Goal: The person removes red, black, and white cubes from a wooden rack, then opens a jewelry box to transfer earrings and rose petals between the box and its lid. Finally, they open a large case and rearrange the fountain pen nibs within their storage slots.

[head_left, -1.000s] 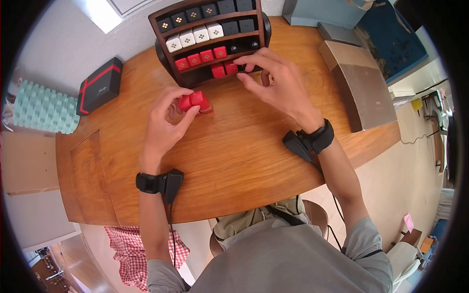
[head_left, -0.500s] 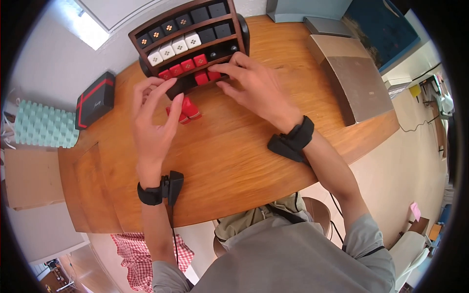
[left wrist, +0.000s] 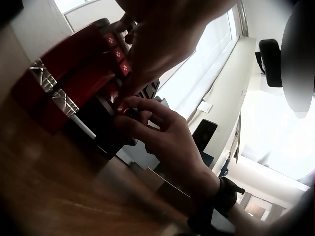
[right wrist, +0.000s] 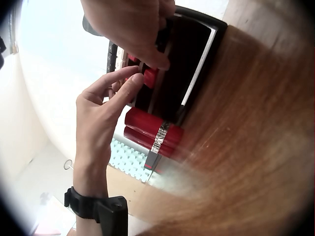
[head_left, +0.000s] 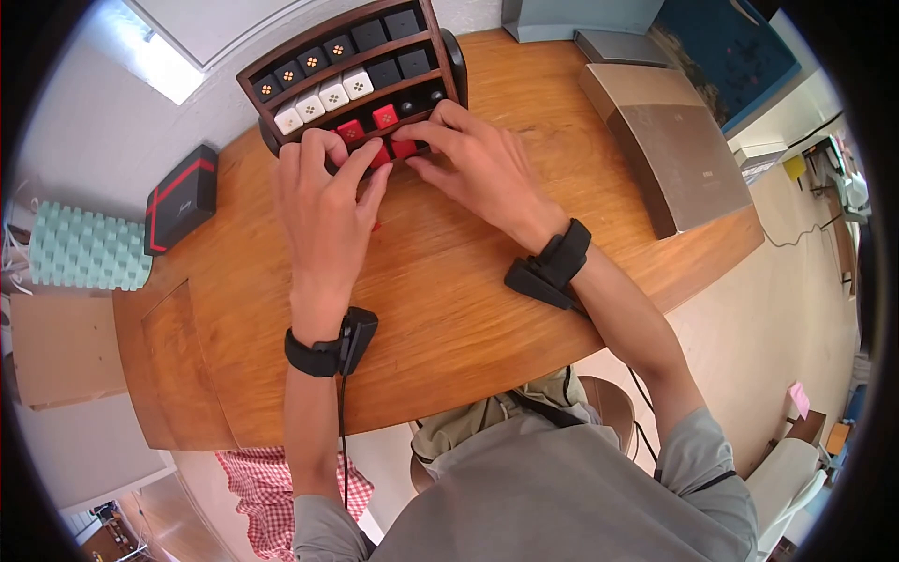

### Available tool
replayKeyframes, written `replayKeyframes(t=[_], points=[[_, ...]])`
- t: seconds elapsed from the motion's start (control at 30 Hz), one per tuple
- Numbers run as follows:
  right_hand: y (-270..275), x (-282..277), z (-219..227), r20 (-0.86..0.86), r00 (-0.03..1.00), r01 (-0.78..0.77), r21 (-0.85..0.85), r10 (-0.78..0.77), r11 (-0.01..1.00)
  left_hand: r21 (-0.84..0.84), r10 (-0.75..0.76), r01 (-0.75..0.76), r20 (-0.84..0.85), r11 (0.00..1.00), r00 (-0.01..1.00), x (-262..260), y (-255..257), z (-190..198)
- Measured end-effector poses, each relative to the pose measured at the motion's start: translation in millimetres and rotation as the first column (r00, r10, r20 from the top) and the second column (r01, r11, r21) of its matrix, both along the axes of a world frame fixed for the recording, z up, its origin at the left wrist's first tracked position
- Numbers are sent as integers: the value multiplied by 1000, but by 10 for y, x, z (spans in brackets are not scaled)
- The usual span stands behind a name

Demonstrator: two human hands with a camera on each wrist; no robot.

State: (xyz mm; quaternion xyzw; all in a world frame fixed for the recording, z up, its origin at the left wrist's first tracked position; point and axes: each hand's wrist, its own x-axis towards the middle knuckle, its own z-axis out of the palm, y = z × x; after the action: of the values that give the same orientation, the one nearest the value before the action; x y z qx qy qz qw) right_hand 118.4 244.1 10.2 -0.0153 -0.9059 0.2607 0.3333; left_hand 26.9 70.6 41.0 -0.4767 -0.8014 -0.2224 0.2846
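Note:
A dark wooden tiered rack (head_left: 426, 82) holds rows of square-ended pieces marked with clovers, black on top, white below, then red. My left hand (head_left: 323, 201) is at its lowest tier, thumb and index finger pinching a red square-ended block (right wrist: 150, 77). Close beside it my right hand (head_left: 492, 173) pinches another red block (head_left: 405, 148) in the same tier. The two hands nearly meet at the rack's front. Two red tubes (right wrist: 142, 120) with silver bands lie on the table in front of the rack, mostly hidden by the left hand in the head view.
Left of the rack stands a black box with a red ribbon (head_left: 183, 201), beside a pale green bumpy roll (head_left: 89, 245). A long brown box (head_left: 670, 150) lies at the right, with a blue bag (head_left: 726, 61) behind it. The wooden table (head_left: 449, 309) curves at the front.
My left hand let go of the red tubes on the table and moved up to the rack's lowest tier. The right hand stays there. The head view has shifted.

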Motion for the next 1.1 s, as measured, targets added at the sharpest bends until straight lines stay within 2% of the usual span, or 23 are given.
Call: replayKeyframes(t=[0.2, 0.4, 0.6, 0.67, 0.7, 0.77, 0.9, 1.0, 1.1], points=[[28, -18, -52, -22, 1000, 5, 27, -4, 1000, -30, 6, -6, -10, 1000, 1000, -20, 17, -82], [2, 17, -18, 48, 999, 16, 40, -18, 999, -36, 31, -31, 5, 999, 999, 11, 83, -101], [18, 11, -33, 28, 999, -40, -2, 40, 999, -8, -3, 3, -17, 1000, 1000, -64, 29, -152], [13, -23, -70, 2, 998, -64, -67, 64, 996, 29, -85, 85, 11, 996, 996, -50, -25, -146], [21, -29, -81, 3, 997, -72, -63, 72, 995, 33, -77, 77, 11, 996, 997, -30, -55, -149], [23, -20, -75, 22, 999, -38, -69, 39, 997, 192, -160, 138, 106, 972, 981, 28, -102, -143], [10, -24, -94, 29, 999, -30, -64, 32, 997, 233, -165, 145, 72, 962, 984, 106, -179, -65], [6, -79, -150, -2, 1000, -14, -46, 13, 999, 250, -240, 210, 99, 945, 966, 79, -233, -77], [17, -85, -194, -88, 996, -34, -25, 32, 999, 220, -273, 245, 107, 944, 956, 88, -273, -19]])
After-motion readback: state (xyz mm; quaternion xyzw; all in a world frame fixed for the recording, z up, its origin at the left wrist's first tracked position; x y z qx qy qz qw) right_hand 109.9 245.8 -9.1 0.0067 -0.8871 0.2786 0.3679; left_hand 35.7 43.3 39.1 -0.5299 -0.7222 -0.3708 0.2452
